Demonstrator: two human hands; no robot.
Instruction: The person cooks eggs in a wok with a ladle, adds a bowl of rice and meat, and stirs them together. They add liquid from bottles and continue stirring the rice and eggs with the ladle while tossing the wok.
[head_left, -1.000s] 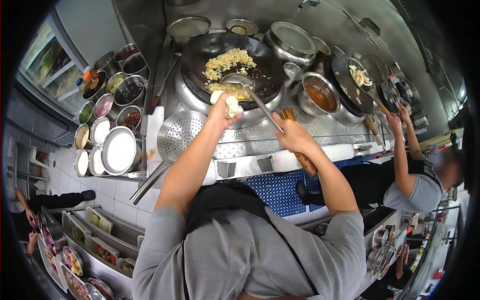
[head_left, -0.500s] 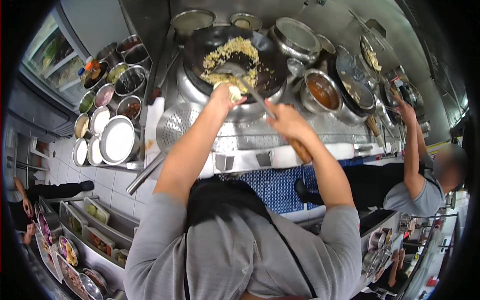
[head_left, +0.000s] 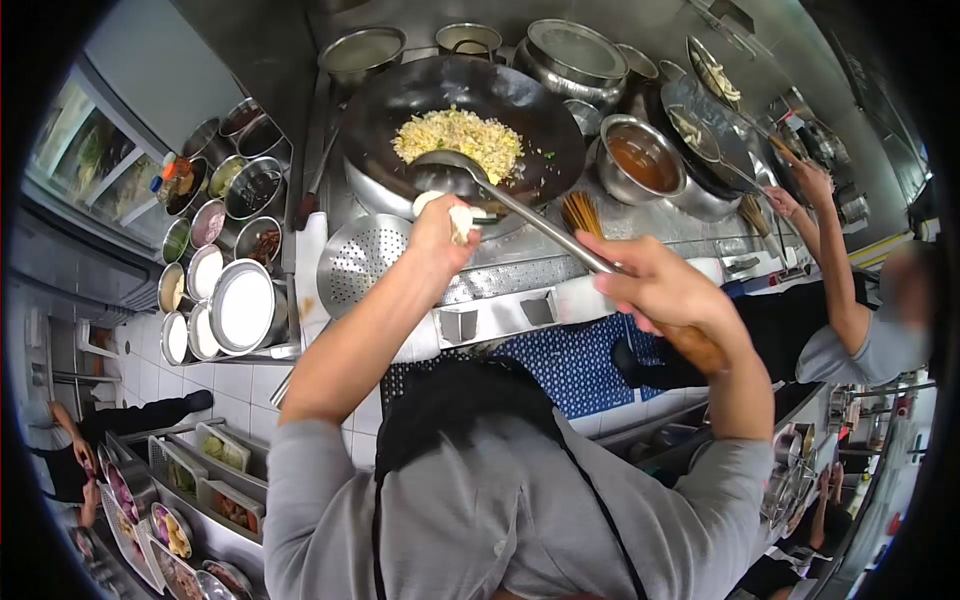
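Note:
My left hand [head_left: 443,235] is closed around a folded white cloth [head_left: 461,224] at the near rim of a large black wok [head_left: 365,135]. Whatever the cloth covers there is hidden. My right hand [head_left: 665,285] grips a long metal ladle [head_left: 540,222] by the wooden end of its handle. The ladle's bowl is over the near side of the wok, close to a mound of fried rice [head_left: 470,140] with yellow and green bits.
A perforated strainer [head_left: 362,262] lies left of the wok. To the right stand a bamboo brush [head_left: 580,213] and a pot of brown liquid [head_left: 640,165]. Several ingredient containers, including a white-filled one [head_left: 242,305], stand at left. A co-worker's hand [head_left: 812,182] works at right.
The rice, spread in a ring before, now sits in one mound. My right hand has drawn back to the right and nearer, and the ladle has moved towards the wok's near side.

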